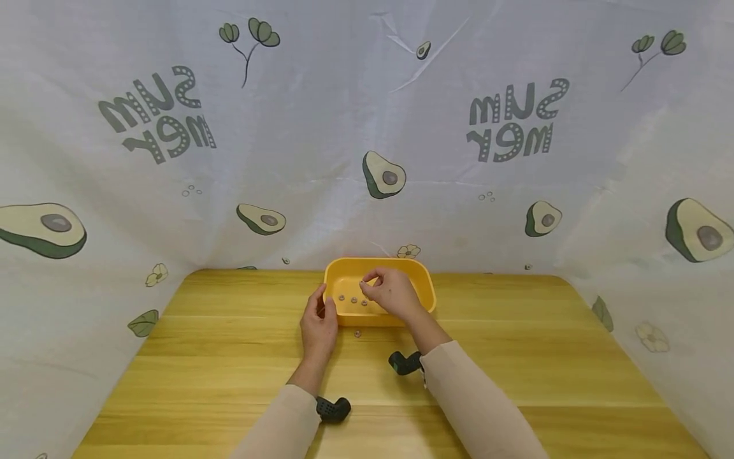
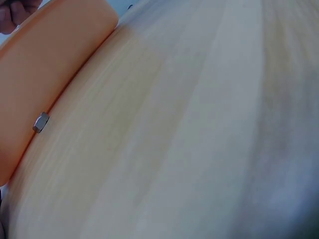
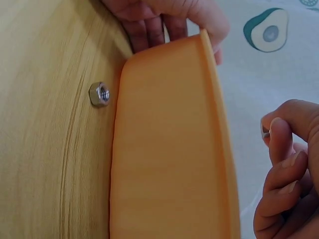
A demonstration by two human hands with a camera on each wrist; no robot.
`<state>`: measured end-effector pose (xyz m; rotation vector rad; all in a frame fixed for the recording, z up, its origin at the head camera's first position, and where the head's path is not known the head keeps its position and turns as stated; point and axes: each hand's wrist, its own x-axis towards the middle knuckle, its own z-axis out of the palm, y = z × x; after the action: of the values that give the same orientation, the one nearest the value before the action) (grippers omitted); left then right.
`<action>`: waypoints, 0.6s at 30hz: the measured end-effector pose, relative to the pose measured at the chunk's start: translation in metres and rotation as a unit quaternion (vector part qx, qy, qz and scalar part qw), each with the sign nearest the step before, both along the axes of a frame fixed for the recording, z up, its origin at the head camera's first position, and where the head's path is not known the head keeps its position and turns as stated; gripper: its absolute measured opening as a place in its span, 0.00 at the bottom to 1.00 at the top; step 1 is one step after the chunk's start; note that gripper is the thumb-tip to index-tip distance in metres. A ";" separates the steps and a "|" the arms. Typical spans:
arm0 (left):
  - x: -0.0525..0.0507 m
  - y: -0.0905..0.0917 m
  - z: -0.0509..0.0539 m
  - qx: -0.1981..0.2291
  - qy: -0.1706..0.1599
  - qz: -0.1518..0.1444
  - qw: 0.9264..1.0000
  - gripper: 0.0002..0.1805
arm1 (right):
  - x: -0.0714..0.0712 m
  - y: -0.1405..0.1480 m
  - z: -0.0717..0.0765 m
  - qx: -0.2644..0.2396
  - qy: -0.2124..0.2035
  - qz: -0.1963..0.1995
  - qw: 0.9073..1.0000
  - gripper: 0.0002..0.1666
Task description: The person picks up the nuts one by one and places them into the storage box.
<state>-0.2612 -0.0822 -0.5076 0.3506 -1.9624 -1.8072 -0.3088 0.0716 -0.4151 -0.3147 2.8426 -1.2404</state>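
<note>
A yellow plastic bin (image 1: 378, 320) stands on the wooden table against the patterned cloth. My left hand (image 1: 318, 326) grips its left end, thumb at the rim and fingers on the outer wall. Above the bin, my right hand (image 1: 392, 293) pinches a small metal nut (image 3: 264, 130) between thumb and forefinger. Inside the bin lie hex nuts (image 1: 353, 299), three of them visible; the right hand may cover part of the floor. Another hex nut (image 3: 99, 94) rests on the table just outside the bin's near wall.
White cloth (image 1: 321, 159) printed with avocados rises behind and at both sides of the wooden table (image 1: 229, 357). A dark wrist device (image 1: 334, 410) sits by the left sleeve, and a second dark device (image 1: 404, 363) by the right sleeve.
</note>
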 end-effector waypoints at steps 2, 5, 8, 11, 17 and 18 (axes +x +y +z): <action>0.001 0.000 0.000 -0.001 0.000 -0.001 1.000 0.22 | -0.006 -0.003 -0.002 0.003 -0.001 0.002 1.000 0.09; 0.002 0.000 0.001 0.001 0.001 -0.002 1.000 0.22 | -0.014 -0.006 -0.006 0.007 0.002 0.010 1.000 0.09; 0.003 0.000 0.001 0.001 0.002 0.001 1.000 0.21 | -0.021 -0.009 -0.011 0.000 0.001 0.015 1.000 0.08; 0.002 0.000 0.001 -0.001 0.005 0.001 1.000 0.21 | -0.027 -0.011 -0.016 -0.018 -0.009 0.012 1.000 0.08; 0.001 0.000 0.001 0.002 0.001 -0.001 1.000 0.21 | -0.034 -0.014 -0.027 -0.057 -0.064 -0.013 0.996 0.10; 0.001 0.000 0.001 0.000 0.003 0.000 1.000 0.21 | -0.035 -0.014 -0.028 -0.062 -0.070 -0.017 0.995 0.10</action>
<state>-0.2601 -0.0820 -0.5062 0.3450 -1.9586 -1.8071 -0.3441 0.0572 -0.4432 -0.1758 2.6698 -1.3893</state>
